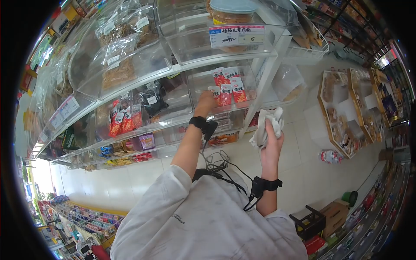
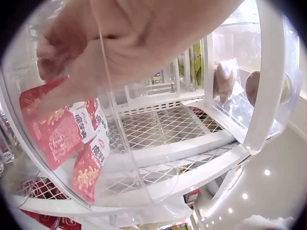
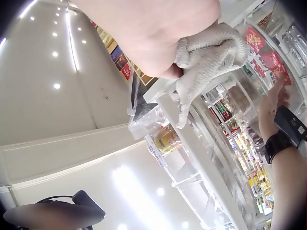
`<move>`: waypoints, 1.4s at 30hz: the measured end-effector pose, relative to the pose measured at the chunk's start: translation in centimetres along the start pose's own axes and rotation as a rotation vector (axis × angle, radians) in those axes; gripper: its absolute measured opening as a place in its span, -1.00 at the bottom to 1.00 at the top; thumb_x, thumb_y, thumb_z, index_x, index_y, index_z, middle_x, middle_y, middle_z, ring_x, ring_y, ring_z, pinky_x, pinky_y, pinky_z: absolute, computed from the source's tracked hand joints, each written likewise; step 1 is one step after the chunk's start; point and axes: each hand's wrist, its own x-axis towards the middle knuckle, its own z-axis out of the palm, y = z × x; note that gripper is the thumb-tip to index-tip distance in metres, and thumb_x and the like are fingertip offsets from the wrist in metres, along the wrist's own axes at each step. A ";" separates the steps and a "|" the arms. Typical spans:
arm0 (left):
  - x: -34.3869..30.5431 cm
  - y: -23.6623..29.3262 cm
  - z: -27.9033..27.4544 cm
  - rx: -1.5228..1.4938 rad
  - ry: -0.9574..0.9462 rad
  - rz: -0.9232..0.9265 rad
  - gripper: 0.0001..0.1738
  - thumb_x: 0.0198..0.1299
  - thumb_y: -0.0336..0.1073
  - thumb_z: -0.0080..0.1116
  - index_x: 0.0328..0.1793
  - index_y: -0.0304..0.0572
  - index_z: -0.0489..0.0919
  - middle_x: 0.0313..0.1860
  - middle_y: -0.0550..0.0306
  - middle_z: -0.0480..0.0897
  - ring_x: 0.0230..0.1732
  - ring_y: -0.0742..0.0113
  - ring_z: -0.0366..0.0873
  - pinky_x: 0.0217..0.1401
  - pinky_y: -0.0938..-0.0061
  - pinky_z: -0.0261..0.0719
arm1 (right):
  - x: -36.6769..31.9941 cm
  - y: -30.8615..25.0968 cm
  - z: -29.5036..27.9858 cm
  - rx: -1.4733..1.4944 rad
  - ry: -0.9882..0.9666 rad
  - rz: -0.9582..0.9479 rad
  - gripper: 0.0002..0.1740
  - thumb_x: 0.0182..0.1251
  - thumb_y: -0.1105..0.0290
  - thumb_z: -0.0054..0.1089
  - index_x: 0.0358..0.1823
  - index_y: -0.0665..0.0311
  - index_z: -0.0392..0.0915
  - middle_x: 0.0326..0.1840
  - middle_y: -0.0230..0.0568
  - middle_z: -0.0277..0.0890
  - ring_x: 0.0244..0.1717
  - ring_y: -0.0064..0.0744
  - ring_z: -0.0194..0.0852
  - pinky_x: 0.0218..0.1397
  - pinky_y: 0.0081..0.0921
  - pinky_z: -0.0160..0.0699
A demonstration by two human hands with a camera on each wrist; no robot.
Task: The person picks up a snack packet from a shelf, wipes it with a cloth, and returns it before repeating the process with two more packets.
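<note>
My left hand (image 1: 207, 102) reaches into a clear bin on the shelf and pinches the upper edge of a red snack packet (image 2: 53, 129); in the left wrist view its fingers are curled and the fingertips are partly hidden. Several more red and white packets (image 1: 234, 89) stand in the same bin, beside and behind that one. Away from the shelf, my right hand (image 1: 272, 141) grips a crumpled white cloth (image 1: 261, 130), with the thumb across it. The right wrist view shows the textured cloth (image 3: 211, 60) hanging from that hand.
To the left are bins with red packets (image 1: 125, 120) and a dark bag (image 1: 151, 102). Above stands a blue-lidded tub (image 1: 234, 6) behind a price label (image 1: 237, 36). Low wood-edged display cases (image 1: 323, 110) and a wrapped bundle (image 1: 330, 156) stand on the right.
</note>
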 end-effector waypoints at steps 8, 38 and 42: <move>-3.9 3.0 -3.2 -0.412 0.405 0.315 -0.77 0.24 -0.40 0.30 -0.05 -0.37 0.59 -0.27 -0.15 0.72 -0.29 0.03 0.74 -0.22 0.27 0.64 | -0.1 1.2 0.2 0.019 -0.003 0.017 -0.38 0.51 0.15 0.22 0.44 0.33 0.31 0.33 -0.24 0.47 0.31 -0.40 0.46 0.34 -0.45 0.44; -24.2 5.2 -11.6 -0.995 0.022 0.387 -0.82 0.33 -0.56 0.18 0.02 -0.38 0.50 -0.28 0.06 0.69 -0.24 0.44 0.66 -0.12 0.49 0.62 | -4.6 0.8 11.2 -0.258 -0.197 -0.177 -0.65 0.37 0.38 0.38 0.11 0.37 0.59 -0.02 -0.30 0.65 -0.07 -0.56 0.61 0.00 -0.55 0.57; -24.3 5.4 -11.7 -0.808 0.119 0.549 -0.81 0.30 -0.56 0.20 0.00 -0.39 0.50 -0.28 -0.06 0.67 -0.25 0.30 0.69 -0.14 0.42 0.63 | -4.9 1.2 12.0 -0.293 -0.058 -0.264 -0.65 0.40 0.30 0.37 0.08 0.37 0.60 -0.04 -0.29 0.66 -0.10 -0.58 0.61 -0.02 -0.56 0.55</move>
